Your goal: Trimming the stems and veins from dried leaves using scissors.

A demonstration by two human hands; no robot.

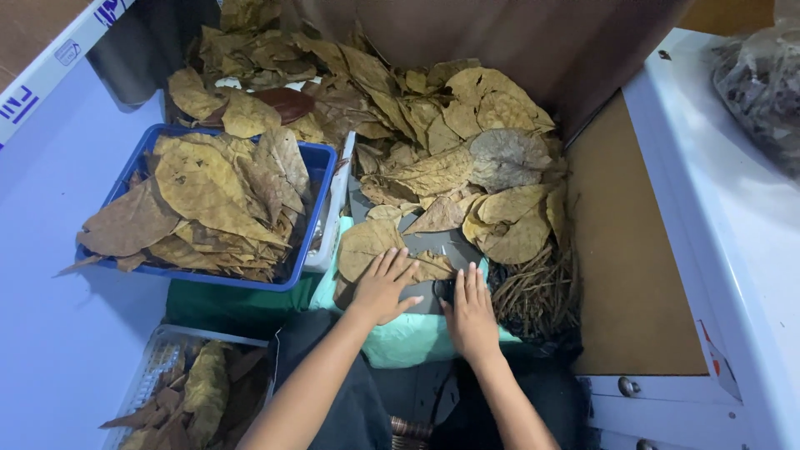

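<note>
Head view: left hand (382, 286) flat, fingers spread, on leaf (367, 244); right hand (472, 314) flat at 3 o'clock, gripping nothing; blue basket (320, 158) at 10

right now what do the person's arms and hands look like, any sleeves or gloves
Both forearms are bare, with no sleeves in view. The left hand and the right hand wear no gloves. I can see no rings, watch or wristband on either. The fingers are slim and the nails look short and unpainted.

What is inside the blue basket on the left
The blue basket holds a heaped stack of large dry brown leaves, some hanging over its rim. The leaves cover the basket's floor and anything lying beneath them, so that part cannot be seen.
</note>
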